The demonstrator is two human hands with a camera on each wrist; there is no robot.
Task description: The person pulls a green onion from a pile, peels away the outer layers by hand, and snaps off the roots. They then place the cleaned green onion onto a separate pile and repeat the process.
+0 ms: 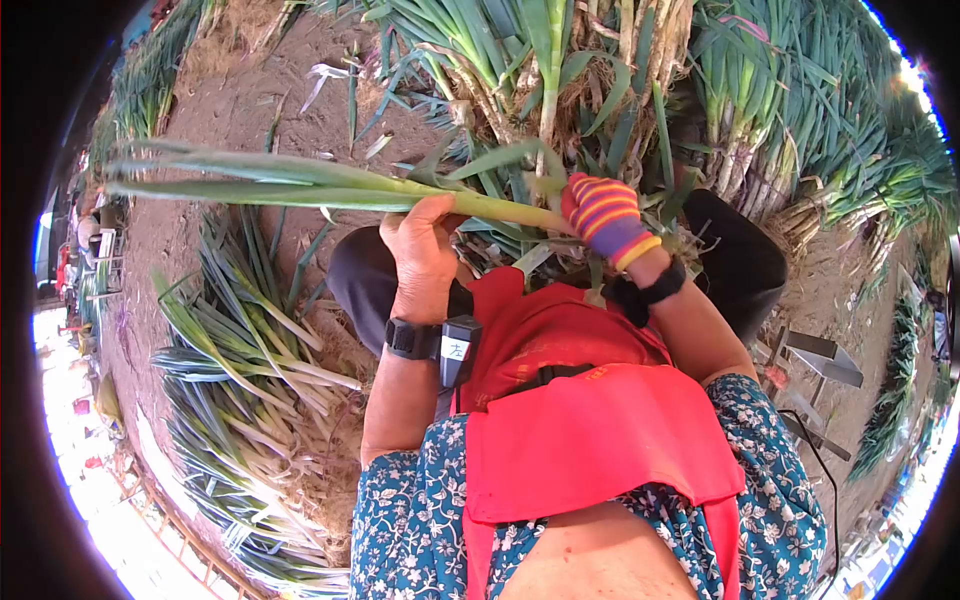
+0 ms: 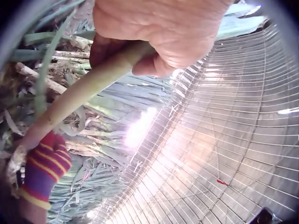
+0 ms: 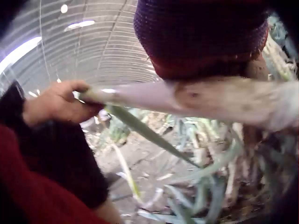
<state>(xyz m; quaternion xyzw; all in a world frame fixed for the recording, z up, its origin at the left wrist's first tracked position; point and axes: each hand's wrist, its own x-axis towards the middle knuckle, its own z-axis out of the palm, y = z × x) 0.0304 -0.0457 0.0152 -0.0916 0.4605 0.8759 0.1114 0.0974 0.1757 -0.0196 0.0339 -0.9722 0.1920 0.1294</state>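
Observation:
My bare left hand (image 1: 420, 250) grips a long leek (image 1: 310, 185) around its stalk, its green leaves stretching out to the left. The right hand (image 1: 608, 215) wears a striped knit glove and has its fingers curled at the pale root end. In the left wrist view the gloved fingers (image 2: 49, 161) are bent beside the stalk's lower end. A loose green leaf (image 3: 149, 133) hangs below the stalk in the right wrist view. There the dark glove (image 3: 205, 37) is right above the stalk, its fingertips hidden.
Leeks stand bundled in front (image 1: 540, 60) and at the right (image 1: 790, 110). A pile of pale-stemmed leeks (image 1: 270, 380) lies on the soil to the left. Dark-trousered knees flank a red apron (image 1: 600, 430). A metal stand (image 1: 825, 360) is at the right.

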